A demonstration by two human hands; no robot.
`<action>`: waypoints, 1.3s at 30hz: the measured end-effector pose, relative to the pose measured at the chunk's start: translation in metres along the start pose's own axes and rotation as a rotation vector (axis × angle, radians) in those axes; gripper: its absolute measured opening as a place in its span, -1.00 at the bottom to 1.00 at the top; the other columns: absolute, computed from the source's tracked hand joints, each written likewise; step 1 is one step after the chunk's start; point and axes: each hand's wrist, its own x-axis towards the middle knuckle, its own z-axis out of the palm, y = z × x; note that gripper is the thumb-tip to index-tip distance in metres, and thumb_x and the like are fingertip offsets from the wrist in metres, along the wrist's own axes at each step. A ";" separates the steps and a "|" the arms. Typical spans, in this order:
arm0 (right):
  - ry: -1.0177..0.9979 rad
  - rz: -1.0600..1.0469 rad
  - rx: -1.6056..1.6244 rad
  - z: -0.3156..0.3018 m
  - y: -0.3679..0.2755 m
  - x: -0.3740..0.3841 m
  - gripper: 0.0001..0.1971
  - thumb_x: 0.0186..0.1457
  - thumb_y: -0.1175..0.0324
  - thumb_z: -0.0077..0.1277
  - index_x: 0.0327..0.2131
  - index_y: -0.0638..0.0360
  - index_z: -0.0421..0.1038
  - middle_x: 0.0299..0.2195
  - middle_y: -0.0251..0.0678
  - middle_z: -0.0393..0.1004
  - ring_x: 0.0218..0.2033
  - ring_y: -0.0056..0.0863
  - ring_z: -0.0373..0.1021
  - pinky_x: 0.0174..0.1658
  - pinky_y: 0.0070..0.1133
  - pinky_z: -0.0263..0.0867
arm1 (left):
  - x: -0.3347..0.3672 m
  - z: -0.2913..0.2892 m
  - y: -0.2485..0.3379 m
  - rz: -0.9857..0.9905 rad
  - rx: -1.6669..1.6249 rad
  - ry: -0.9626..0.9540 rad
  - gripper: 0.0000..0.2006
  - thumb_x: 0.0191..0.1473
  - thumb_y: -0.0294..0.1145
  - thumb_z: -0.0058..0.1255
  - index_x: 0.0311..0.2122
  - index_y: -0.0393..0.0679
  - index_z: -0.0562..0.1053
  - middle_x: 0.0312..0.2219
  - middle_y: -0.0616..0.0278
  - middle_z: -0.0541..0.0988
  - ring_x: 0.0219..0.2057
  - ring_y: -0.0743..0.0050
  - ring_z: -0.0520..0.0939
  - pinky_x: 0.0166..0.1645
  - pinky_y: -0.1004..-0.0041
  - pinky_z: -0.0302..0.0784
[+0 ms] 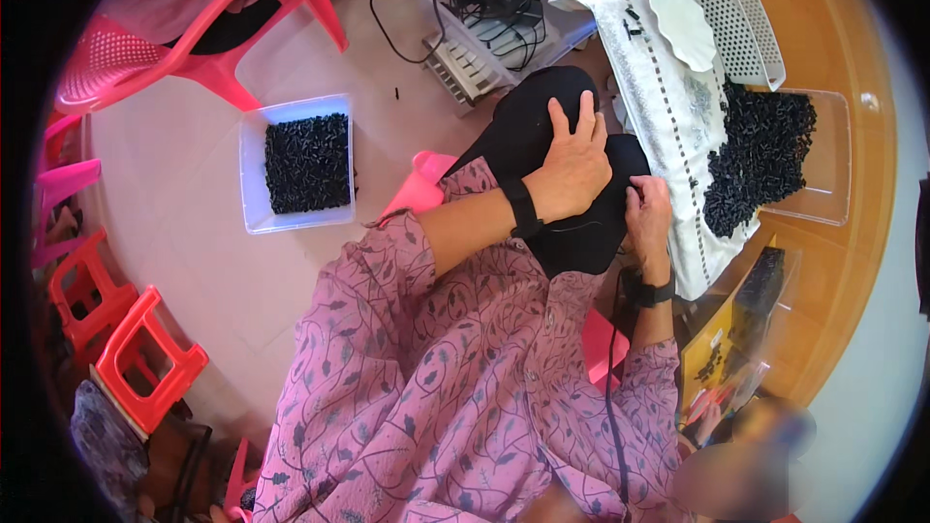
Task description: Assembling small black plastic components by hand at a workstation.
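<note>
Tray of pellets [307, 163] left of knee [542, 126], table [823, 261] right.

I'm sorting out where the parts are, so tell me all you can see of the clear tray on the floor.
The clear tray is a shallow rectangular bin of see-through plastic, lying flat on the pale tiled floor to the person's left, near a pink chair. A dark heap of small black pieces fills most of it. No hand touches it.
</note>
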 end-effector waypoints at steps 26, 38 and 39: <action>0.096 0.110 -0.153 -0.021 0.014 -0.050 -0.81 -0.07 0.59 0.14 -0.31 0.30 0.44 -0.31 -0.05 0.42 -0.23 -0.04 0.39 -0.15 -0.34 0.34 | 0.030 -0.007 -0.027 -0.121 -0.197 0.342 -0.77 -0.08 -0.20 0.22 -0.36 -0.11 0.59 -0.23 0.22 0.56 -0.09 0.07 0.46 -0.10 0.12 0.41; 0.096 0.234 -0.154 -0.030 0.028 -0.068 -0.83 -0.06 0.50 0.20 -0.36 0.28 0.45 -0.32 -0.05 0.41 -0.24 -0.03 0.40 -0.18 -0.32 0.35 | 0.039 -0.010 -0.039 -0.168 -0.426 0.559 -0.88 -0.03 -0.36 0.22 -0.38 -0.13 0.55 -0.36 0.02 0.54 -0.22 -0.06 0.50 -0.10 0.14 0.40; 0.093 0.247 -0.143 -0.030 0.030 -0.069 -0.83 -0.06 0.50 0.20 -0.36 0.28 0.44 -0.33 -0.04 0.40 -0.25 -0.02 0.39 -0.19 -0.32 0.35 | 0.038 -0.009 -0.038 -0.158 -0.426 0.558 -0.88 -0.03 -0.36 0.22 -0.38 -0.13 0.55 -0.36 0.02 0.54 -0.22 -0.06 0.50 -0.10 0.14 0.40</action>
